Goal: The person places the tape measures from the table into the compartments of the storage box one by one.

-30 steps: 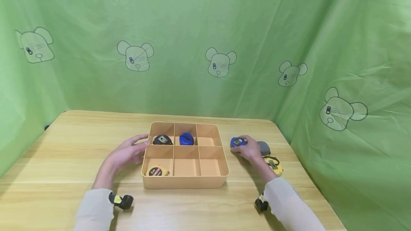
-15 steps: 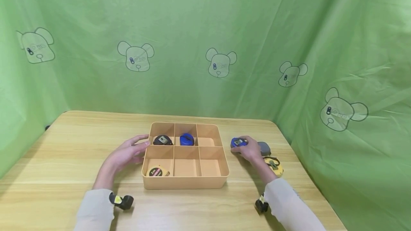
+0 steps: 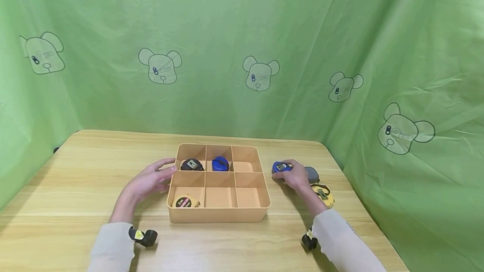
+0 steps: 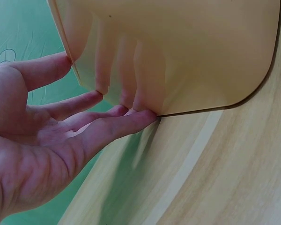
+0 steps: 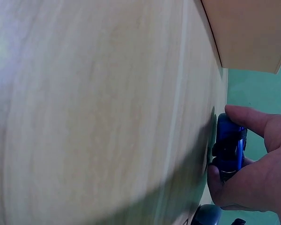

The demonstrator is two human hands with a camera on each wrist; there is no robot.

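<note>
A tan tray (image 3: 218, 215) with six compartments sits on the wooden table (image 3: 75, 171) and serves as the landmark. In its far-left compartment lies a black tape measure (image 3: 191, 164), in its far-middle one a round blue tape measure (image 3: 219, 163), and in its near-left one a yellow tape measure (image 3: 185, 201). To the tray's right, a grey tape measure (image 3: 312, 174) and a yellow-and-black tape measure (image 3: 322, 193) lie just beside the right hand (image 3: 294, 176), close enough to crowd it. That hand curls thumb and fingers around a small blue tape measure (image 3: 281, 167), a blue case with a dark face, resting on the table just right of the tray's far-right corner. The left hand (image 3: 148, 181) lies flat and relaxed, its straight fingers (image 4: 117, 126) touching the tray's left wall.
</note>
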